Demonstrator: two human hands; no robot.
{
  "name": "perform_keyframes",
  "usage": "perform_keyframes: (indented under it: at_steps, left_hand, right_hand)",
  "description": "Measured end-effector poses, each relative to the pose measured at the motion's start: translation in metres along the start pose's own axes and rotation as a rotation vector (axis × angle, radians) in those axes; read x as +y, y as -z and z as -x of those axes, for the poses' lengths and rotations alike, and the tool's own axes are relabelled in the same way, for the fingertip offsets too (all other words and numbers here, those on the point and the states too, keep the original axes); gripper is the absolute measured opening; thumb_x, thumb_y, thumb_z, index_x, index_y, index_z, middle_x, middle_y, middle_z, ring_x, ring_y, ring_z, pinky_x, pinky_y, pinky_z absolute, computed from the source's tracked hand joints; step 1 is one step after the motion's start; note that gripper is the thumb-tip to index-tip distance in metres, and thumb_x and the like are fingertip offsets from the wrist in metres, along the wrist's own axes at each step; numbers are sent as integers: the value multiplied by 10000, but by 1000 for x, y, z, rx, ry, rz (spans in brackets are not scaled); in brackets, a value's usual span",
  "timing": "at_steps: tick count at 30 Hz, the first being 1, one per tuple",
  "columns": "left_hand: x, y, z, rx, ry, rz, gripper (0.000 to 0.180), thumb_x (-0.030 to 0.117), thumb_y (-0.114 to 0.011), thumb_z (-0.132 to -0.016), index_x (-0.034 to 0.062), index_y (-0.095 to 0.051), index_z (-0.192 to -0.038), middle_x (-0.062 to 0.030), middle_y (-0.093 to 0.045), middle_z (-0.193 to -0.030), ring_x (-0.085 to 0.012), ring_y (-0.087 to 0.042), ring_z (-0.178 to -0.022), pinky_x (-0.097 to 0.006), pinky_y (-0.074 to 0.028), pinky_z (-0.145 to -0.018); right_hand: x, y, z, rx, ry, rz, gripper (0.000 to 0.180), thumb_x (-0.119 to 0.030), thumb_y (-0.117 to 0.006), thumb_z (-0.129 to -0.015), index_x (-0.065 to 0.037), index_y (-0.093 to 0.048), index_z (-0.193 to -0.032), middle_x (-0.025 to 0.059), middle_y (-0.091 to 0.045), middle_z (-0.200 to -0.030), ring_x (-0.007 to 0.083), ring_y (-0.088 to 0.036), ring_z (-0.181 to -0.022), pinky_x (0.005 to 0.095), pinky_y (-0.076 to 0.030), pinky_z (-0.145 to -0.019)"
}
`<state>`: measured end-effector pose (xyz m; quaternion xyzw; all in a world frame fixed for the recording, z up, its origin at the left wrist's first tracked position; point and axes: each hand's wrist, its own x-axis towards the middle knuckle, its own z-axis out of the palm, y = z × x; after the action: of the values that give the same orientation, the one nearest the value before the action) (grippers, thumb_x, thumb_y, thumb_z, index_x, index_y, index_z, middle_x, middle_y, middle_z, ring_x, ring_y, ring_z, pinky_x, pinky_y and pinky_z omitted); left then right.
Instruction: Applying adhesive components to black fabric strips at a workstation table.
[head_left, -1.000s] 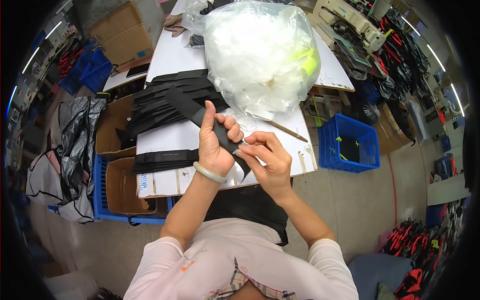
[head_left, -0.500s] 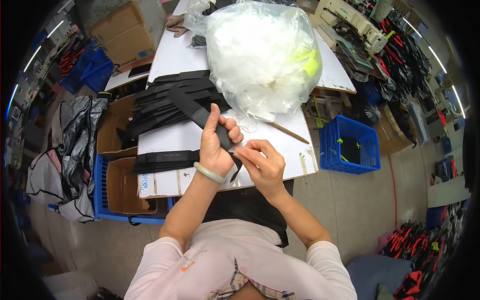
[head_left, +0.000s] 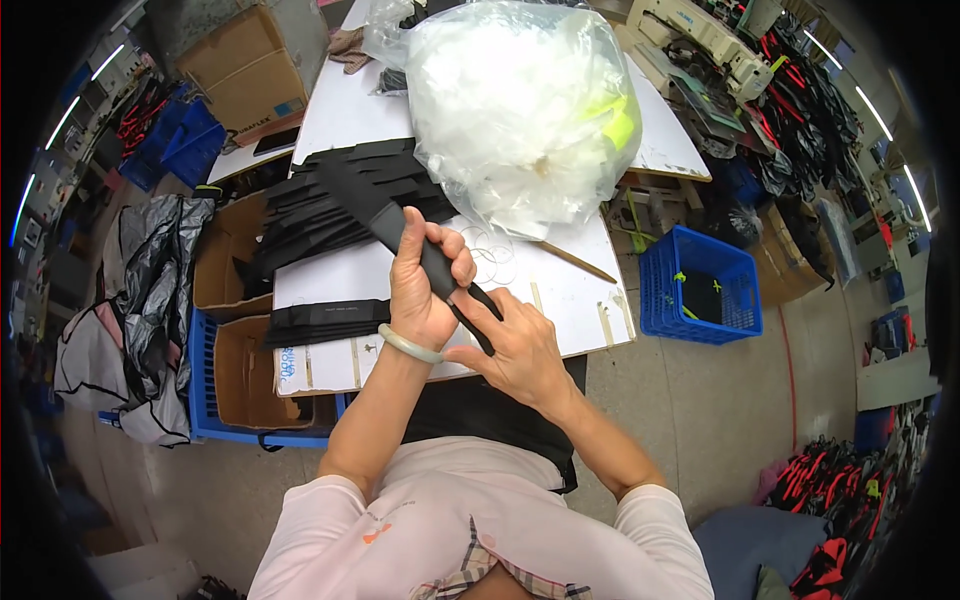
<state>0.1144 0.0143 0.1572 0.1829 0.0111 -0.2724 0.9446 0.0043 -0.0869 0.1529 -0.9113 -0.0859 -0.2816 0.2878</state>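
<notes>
My left hand [head_left: 425,285], with a pale green bangle on the wrist, is closed around a long black strip [head_left: 385,222] that slants up to the left. My right hand [head_left: 515,345] pinches the strip's lower end [head_left: 478,325] just below the left hand. Behind the hands a fanned pile of the same black strips [head_left: 320,205] lies on the white table [head_left: 560,290]. A smaller stack of black strips [head_left: 325,320] rests near the table's front left edge.
A big clear plastic bag [head_left: 520,100] of white material fills the table's far side. Rubber bands [head_left: 492,250] and a thin stick [head_left: 580,262] lie beside it. Cardboard boxes [head_left: 235,360] stand left of the table, a blue crate [head_left: 700,285] to the right.
Both hands have slid a little lower along the black strip and closer to me; the left fingers have wrapped more tightly round it.
</notes>
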Motion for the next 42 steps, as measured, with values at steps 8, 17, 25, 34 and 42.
perform_keyframes:
  at_steps: [8, 17, 25, 34, 42]
  left_hand:
    - [-4, 4, 1, -96, 44, 24, 381, 458, -653, -885, 125, -518, -756, -40, -501, -642, -168, -504, -511, -274, -429, -471]
    - [-7, 5, 7, -123, 15, 58, 399, 485, -631, -890, 126, -519, -757, -36, -498, -648, -162, -485, -515, -277, -421, -490]
    - [-23, -13, 32, -376, -161, -281, 369, 392, -503, -989, 60, -444, -838, -118, -532, -681, -237, -574, -600, -345, -502, -578]
    - [-35, -17, 57, -633, -286, -598, 364, 364, -538, -976, 20, -455, -888, -174, -588, -764, -252, -612, -732, -369, -518, -713]
    - [-46, 14, 32, -367, -276, -714, 471, 414, -394, -1029, -8, -603, -1061, -111, -662, -962, -170, -618, -887, -328, -499, -842]
  right_hand:
    - [1, 9, -4, -192, -75, -139, 588, -437, -750, -761, -79, -602, -1203, 119, -532, -843, 300, -581, -606, 384, -481, -544]
    - [-3, 4, 14, -227, -186, -109, 513, -39, -671, -761, -127, -572, -1257, 133, -546, -839, 322, -587, -628, 412, -488, -559]
    - [13, -7, 32, 45, -1, -243, 443, -48, -720, -722, -84, -631, -1154, 149, -572, -894, 339, -615, -717, 399, -509, -610]
    - [16, -17, 43, 208, 93, -243, 392, 12, -730, -612, -30, -702, -1001, 200, -608, -1124, 375, -591, -1067, 441, -495, -861]
    - [5, 12, 31, 337, -708, -1207, 115, 33, -672, -773, 14, -636, -880, 82, -622, -929, 125, -566, -821, 244, -447, -787]
